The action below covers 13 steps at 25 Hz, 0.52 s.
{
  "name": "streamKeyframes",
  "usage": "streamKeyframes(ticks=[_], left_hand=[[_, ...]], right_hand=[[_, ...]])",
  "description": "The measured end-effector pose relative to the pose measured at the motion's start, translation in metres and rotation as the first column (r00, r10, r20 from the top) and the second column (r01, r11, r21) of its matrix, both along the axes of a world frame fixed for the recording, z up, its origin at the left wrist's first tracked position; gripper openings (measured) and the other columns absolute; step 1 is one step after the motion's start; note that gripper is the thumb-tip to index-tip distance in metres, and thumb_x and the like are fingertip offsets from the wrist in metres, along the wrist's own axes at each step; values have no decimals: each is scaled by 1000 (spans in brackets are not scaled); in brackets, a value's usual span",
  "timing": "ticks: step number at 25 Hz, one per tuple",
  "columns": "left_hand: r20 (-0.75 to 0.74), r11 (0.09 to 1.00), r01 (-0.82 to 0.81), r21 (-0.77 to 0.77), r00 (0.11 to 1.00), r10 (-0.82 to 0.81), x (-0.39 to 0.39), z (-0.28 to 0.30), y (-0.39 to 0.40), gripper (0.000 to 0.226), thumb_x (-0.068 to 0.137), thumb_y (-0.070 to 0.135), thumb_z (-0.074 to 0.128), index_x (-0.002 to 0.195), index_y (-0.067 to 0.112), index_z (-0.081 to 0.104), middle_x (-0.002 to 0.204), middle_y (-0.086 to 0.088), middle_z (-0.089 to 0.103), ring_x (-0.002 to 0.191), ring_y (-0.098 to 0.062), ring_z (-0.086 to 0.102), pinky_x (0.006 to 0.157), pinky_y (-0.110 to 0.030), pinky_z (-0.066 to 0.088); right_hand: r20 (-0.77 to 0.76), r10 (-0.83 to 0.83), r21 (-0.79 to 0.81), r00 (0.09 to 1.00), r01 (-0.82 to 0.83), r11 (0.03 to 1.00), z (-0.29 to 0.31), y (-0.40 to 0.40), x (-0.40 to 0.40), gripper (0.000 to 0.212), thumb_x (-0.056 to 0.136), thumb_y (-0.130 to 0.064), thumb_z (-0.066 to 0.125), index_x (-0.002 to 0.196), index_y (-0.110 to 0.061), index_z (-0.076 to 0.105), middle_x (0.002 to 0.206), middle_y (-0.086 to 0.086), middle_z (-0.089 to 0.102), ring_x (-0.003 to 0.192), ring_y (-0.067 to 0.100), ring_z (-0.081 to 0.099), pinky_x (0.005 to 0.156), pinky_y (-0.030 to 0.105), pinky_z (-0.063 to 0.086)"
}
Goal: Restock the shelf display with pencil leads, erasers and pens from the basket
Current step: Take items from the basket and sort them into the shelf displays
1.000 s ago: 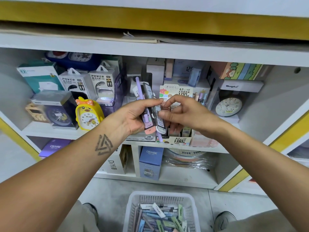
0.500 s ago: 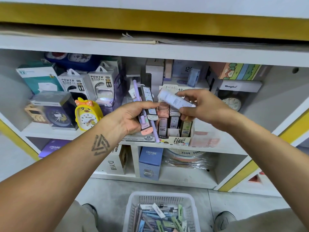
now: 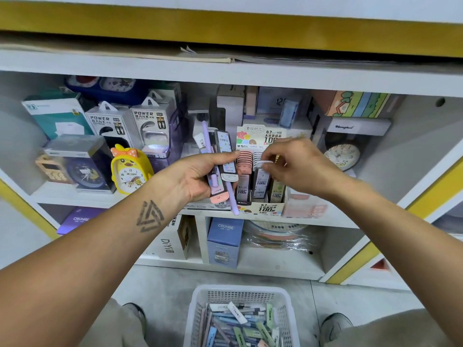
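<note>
Head view: restock is part done, by the look of it. The display box (image 3: pixel 260 209) on the shelf (image 3: pixel 325 220) already has rows of lead cases standing in it, pink row on the left w/ more rows beside it. The right hand (image 3: pixel 295 166) pinches the white top of one lead case (image 3: pixel 261 180) btwn thumb and fingertips, fingers curled, case upright and sitting in a middle row, so prob. just being seated. The left hand (image 3: pixel 198 176) is held up just left of the box, palm toward the camera, fingers and thumb wrapped round a small bunch of stock: a few lead cases (image 3: pixel 226 156) plus a purple pen (image 3: pixel 206 139) sticking out above and below the fist. So that bunch is left to place. The basket (image 3: pixel 198 311) on the floor below, btwn the feet, holds lots more pens and erasers (image 3: pixel 236 315). I judge most of the job remains. Both forearms reach up and forward, wrists near level w/ the shelf.
</note>
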<state>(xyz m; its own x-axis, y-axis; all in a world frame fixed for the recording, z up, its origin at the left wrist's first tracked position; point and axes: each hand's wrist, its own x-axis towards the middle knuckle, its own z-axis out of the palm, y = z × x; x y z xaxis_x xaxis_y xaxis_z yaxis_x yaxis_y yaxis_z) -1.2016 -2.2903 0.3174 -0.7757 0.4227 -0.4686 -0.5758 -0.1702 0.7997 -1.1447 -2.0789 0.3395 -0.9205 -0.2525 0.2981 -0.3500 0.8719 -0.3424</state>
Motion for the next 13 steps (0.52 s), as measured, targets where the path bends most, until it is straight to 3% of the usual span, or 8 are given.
streamKeyframes(ticks=[3,5,7,9,11,13], left_hand=[[8,1000,11,22,1000,-11,0,-1,2,8,68,10,80,75,7,77,81,-11,75,70,-23,71,73,-43,61],[13,1000,20,12,1000,-21,1,0,2,15,68,10,81,82,6,77,90,-12,75,83,-25,70,90,-49,55],[10,999,30,20,999,-30,1,1,4,22,69,10,80,90,6,75,95,-12,74,90,-26,69,96,-50,51],[-9,999,43,31,999,-43,3,2,5,26,70,11,79,95,7,74,94,-12,74,84,-24,70,89,-44,55],[-15,996,65,60,998,-65,5,3,8,31,72,12,78,103,6,73,97,-13,73,82,-26,70,84,-45,58],[3,988,102,119,995,-103,7,3,11,27,76,12,76,101,4,74,99,-18,73,83,-35,72,75,-54,59]], right_hand=[[75,-22,87,997,16,996,-5,-4,0,10,93,-23,67,99,-22,75,97,-3,71,92,20,63,91,44,51],[98,-51,98,994,41,994,-8,-7,1,12,94,-22,65,102,-24,74,99,-4,72,93,21,64,86,42,53],[32,-82,99,996,78,992,-7,-10,0,11,95,-27,64,98,-22,73,95,-3,72,86,19,63,80,40,53],[98,-108,-165,989,123,979,-1,-17,1,12,92,-33,69,93,-22,71,84,-2,72,73,16,64,70,35,51],[332,10,-491,943,164,856,3,-29,6,26,84,-35,78,100,-20,64,77,6,74,68,27,70,61,36,53],[430,126,-637,894,202,744,0,-38,10,41,81,-24,82,110,-12,55,77,15,75,68,35,72,58,33,56]])
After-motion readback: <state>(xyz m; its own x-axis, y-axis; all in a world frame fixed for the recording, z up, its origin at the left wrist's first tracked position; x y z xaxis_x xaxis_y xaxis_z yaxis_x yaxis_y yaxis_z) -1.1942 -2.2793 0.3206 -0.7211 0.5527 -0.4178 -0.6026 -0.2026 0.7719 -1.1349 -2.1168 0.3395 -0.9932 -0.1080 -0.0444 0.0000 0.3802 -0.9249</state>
